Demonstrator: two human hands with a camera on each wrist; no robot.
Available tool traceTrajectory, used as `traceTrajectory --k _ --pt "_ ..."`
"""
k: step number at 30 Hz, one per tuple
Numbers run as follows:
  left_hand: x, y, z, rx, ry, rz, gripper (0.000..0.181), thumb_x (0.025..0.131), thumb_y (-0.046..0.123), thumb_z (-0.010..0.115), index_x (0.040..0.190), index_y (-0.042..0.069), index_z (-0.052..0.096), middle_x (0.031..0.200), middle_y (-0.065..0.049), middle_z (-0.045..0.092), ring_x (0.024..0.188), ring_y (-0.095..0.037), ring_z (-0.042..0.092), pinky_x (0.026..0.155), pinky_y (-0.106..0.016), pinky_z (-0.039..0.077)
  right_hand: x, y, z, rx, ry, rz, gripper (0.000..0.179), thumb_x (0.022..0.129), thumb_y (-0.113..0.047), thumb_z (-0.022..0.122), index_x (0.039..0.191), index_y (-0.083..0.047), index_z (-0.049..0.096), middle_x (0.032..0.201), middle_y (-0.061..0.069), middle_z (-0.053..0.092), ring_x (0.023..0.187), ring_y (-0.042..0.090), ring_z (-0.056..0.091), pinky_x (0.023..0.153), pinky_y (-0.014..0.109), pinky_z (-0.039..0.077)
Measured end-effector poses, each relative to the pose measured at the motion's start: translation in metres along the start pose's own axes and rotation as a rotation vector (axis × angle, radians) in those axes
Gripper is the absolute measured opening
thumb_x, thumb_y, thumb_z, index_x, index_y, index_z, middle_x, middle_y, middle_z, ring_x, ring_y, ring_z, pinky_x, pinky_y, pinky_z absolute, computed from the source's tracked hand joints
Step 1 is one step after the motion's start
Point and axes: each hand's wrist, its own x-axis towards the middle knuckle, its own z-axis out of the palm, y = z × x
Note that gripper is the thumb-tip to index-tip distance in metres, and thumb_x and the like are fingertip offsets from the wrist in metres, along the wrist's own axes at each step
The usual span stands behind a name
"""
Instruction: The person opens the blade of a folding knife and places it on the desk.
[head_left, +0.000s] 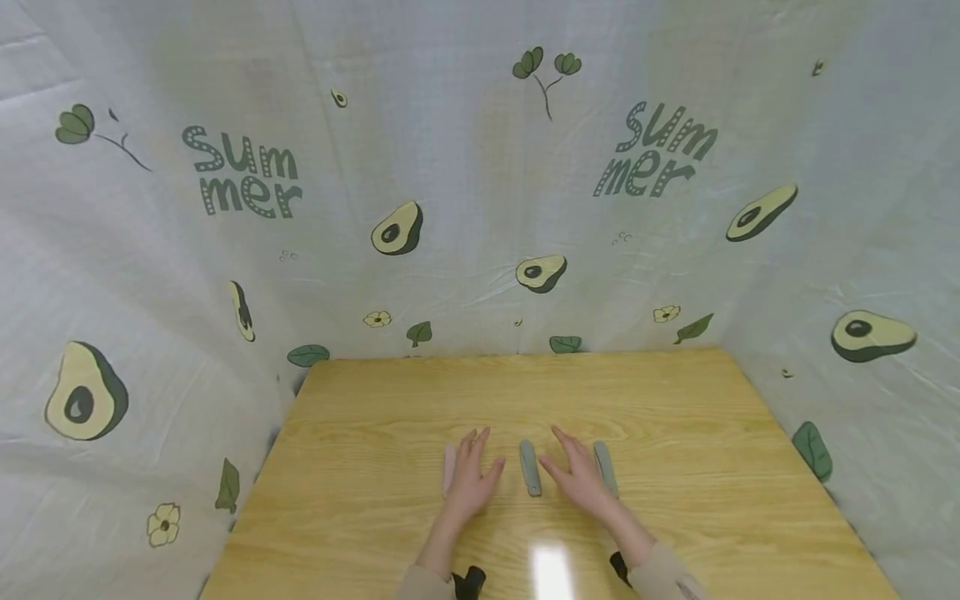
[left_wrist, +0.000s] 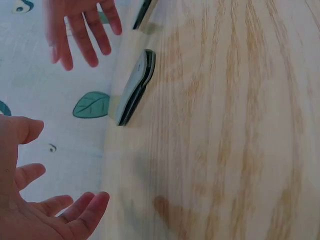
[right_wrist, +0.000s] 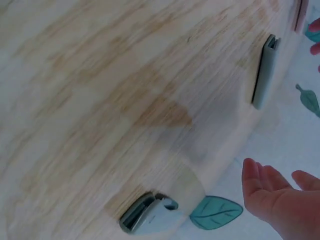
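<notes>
Three slim, rounded pieces that look like folded pocket knives lie apart in a row on the table. The pink one (head_left: 448, 468) is at the left, partly covered by my left hand (head_left: 471, 477). A grey-green one (head_left: 530, 468) (left_wrist: 136, 89) lies in the middle, between my hands; a dark slot runs along its edge. Another grey-green one (head_left: 604, 467) (right_wrist: 155, 216) is at the right, just beyond my right hand (head_left: 583, 479). Both hands hover with fingers spread and nothing in them. In the right wrist view, my right hand (right_wrist: 285, 202) has relaxed fingers.
The wooden table (head_left: 360, 417) is walled on its back and sides by a white cloth (head_left: 465, 150) printed with avocados and leaves. A bright reflection shows near the table's front. Dark wrist-worn gear (head_left: 470, 582) is visible at the left sleeve.
</notes>
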Motion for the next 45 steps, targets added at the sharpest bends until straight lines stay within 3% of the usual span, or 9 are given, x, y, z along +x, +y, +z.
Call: traceTrajectory --k 5,9,14,23,31,45 --pt "0.005 -0.003 0.017 -0.125 -0.008 -0.093 0.053 0.097 0.022 0.059 0.142 -0.001 0.043 0.138 -0.028 0.042 0.108 -0.036 0.056 0.085 -0.045 0.058 0.009 0.007 0.009 0.089 -0.008 0.092 0.064 0.099 -0.029 0.059 0.148 0.003 0.034 0.145 0.029 0.041 0.126 0.049 0.044 0.098 0.062 0.047" --pt "0.008 -0.004 0.029 -0.169 0.014 -0.147 0.050 0.094 0.016 0.062 0.138 -0.004 0.047 0.129 -0.028 0.049 0.094 -0.027 0.061 0.073 -0.033 0.059 0.014 0.014 0.014 0.104 0.011 0.152 0.060 0.097 -0.026 0.061 0.145 0.003 0.039 0.138 0.030 0.047 0.120 0.046 0.050 0.095 0.057 0.051" --pt "0.013 -0.003 0.040 -0.227 0.026 -0.178 0.051 0.091 0.010 0.065 0.136 -0.006 0.048 0.121 -0.029 0.055 0.093 -0.030 0.062 0.072 -0.034 0.059 0.019 0.019 0.015 0.130 0.048 0.187 0.055 0.096 -0.018 0.063 0.141 0.006 0.043 0.131 0.032 0.051 0.115 0.045 0.054 0.093 0.053 0.053" --pt "0.018 0.000 0.047 -0.379 -0.033 -0.242 0.049 0.090 0.002 0.063 0.135 -0.007 0.048 0.107 -0.021 0.063 0.089 -0.026 0.065 0.069 -0.033 0.061 0.021 0.019 0.017 0.226 0.042 0.231 0.051 0.094 -0.008 0.062 0.139 0.008 0.044 0.126 0.031 0.055 0.112 0.044 0.056 0.086 0.045 0.058" --pt "0.024 0.004 0.049 -0.420 -0.041 -0.254 0.043 0.089 -0.003 0.061 0.130 -0.010 0.051 0.101 -0.021 0.067 0.084 -0.025 0.067 0.069 -0.034 0.061 0.025 0.017 0.025 0.361 0.041 0.212 0.049 0.092 0.001 0.059 0.137 0.013 0.042 0.121 0.035 0.056 0.108 0.043 0.059 0.083 0.042 0.059" --pt "0.029 0.005 0.057 -0.408 0.043 -0.280 0.035 0.084 -0.007 0.062 0.118 -0.011 0.060 0.088 -0.016 0.068 0.072 -0.019 0.065 0.062 -0.026 0.057 0.029 0.018 0.029 0.380 0.058 0.214 0.048 0.090 0.004 0.058 0.136 0.014 0.044 0.118 0.034 0.058 0.108 0.043 0.060 0.085 0.042 0.058"
